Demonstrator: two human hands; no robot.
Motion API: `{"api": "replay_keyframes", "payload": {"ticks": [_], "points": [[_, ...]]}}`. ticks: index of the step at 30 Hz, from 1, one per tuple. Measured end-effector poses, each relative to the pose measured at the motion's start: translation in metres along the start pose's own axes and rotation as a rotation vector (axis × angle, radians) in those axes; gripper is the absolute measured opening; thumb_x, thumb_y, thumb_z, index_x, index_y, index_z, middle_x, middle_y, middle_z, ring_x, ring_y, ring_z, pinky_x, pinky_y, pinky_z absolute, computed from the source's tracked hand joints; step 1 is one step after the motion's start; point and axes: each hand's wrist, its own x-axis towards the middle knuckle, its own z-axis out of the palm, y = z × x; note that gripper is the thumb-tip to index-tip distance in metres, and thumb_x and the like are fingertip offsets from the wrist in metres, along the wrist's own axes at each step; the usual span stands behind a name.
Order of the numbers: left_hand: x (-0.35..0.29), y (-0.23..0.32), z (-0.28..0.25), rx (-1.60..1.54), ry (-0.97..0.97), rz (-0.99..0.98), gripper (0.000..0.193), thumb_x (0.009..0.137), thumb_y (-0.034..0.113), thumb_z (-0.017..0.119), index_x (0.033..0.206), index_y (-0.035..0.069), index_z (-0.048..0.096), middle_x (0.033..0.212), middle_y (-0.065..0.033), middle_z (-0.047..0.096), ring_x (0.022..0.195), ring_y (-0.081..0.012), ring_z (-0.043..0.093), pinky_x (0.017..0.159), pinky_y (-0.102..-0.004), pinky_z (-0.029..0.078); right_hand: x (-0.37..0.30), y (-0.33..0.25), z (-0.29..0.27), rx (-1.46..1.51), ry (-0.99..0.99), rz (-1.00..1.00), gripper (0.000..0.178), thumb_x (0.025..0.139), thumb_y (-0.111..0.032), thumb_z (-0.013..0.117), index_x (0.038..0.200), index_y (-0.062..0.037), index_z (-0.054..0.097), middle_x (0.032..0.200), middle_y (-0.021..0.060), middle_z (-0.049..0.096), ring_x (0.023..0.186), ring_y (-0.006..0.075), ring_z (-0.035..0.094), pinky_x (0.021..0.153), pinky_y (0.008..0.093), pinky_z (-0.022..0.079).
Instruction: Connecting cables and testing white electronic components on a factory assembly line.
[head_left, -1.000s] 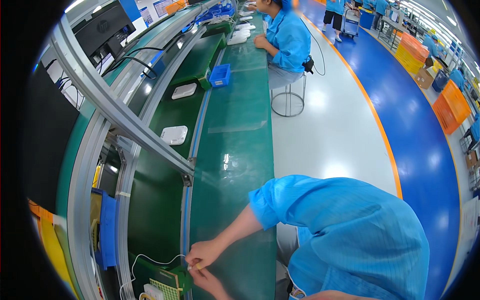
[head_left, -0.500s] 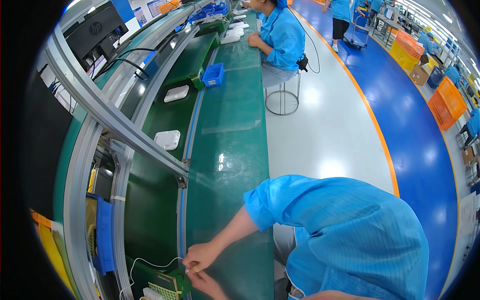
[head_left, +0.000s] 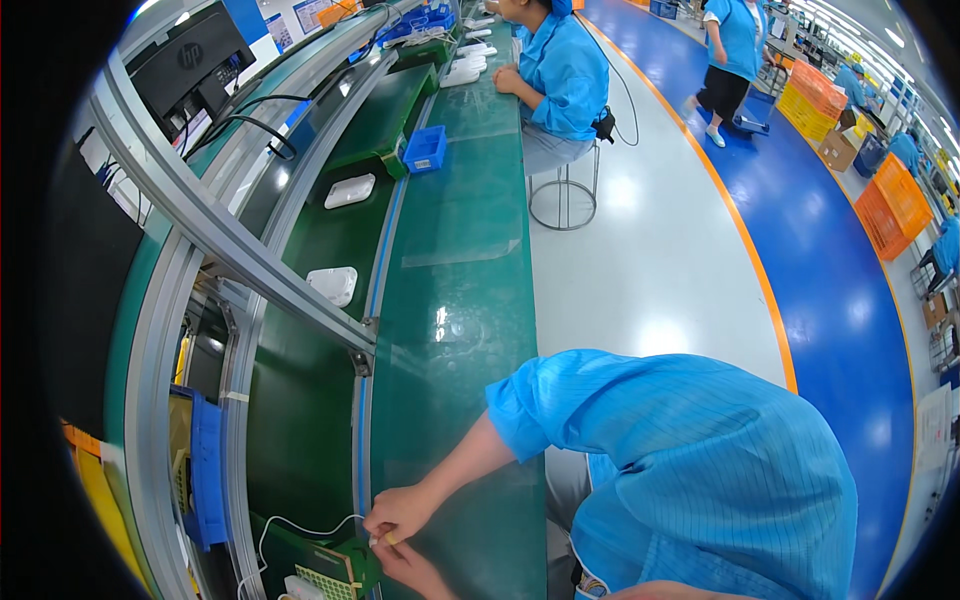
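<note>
My right hand (head_left: 400, 510) reaches across the green bench with bent fingers, at the end of a thin white cable (head_left: 290, 522) that it appears to pinch. Just below it, my left hand (head_left: 412, 568) has its fingertips drawn together and meeting those of the right. A tiny pale piece (head_left: 374, 541) shows at the fingertips; its kind is too small to make out. Beside the hands, a green holder (head_left: 368, 562) contains a light-green gridded panel (head_left: 330, 583) and a white block (head_left: 303, 588), partly cut off by the lower edge.
White plastic housings (head_left: 333, 286) lie on the dark green strip along the bench. A blue bin (head_left: 426, 149) stands farther up. An aluminium frame (head_left: 250, 240) slants over the left side. A co-worker (head_left: 565, 75) sits at the far bench; another person (head_left: 735, 45) is in the aisle.
The person in the aisle has come closer and more fully into view, beside the cart. My two hands stay almost in the same place, still together at the cable's end.
</note>
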Motion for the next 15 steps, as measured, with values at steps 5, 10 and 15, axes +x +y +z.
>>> {"api": "replay_keyframes", "payload": {"ticks": [5,10,15], "points": [[0.003,0.027,0.005,-0.092,-0.021,-0.034,0.022,0.103,0.011,0.054,0.114,-0.007,0.058,0.110,-0.0226,0.069,0.102,-0.0339,0.068,0.088,-0.0407,0.051,-0.004,0.003,-0.004,-0.031,0.009,-0.038,0.025,0.090,-0.028,0.068,0.082,-0.0052,0.060,0.071,0.0118,0.065,0.068,0.0365,0.065,0.060,0.0458,0.048],[0.001,0.027,0.006,-0.084,-0.017,-0.005,0.022,0.103,0.011,0.054,0.115,-0.007,0.059,0.109,-0.0215,0.069,0.101,-0.0323,0.068,0.087,-0.0396,0.052,-0.005,0.005,-0.004,0.007,0.008,0.001,0.024,0.086,-0.025,0.072,0.080,-0.0042,0.062,0.072,0.0115,0.065,0.070,0.0337,0.066,0.062,0.0449,0.048],[-0.002,0.029,0.000,-0.044,0.003,-0.022,0.024,0.102,0.010,0.053,0.118,-0.006,0.059,0.108,-0.0207,0.069,0.100,-0.0317,0.068,0.087,-0.0396,0.052,-0.003,0.000,0.000,0.013,-0.015,-0.011,0.025,0.087,-0.026,0.073,0.080,-0.0045,0.061,0.072,0.0112,0.066,0.071,0.0331,0.067,0.062,0.0445,0.049]]}}
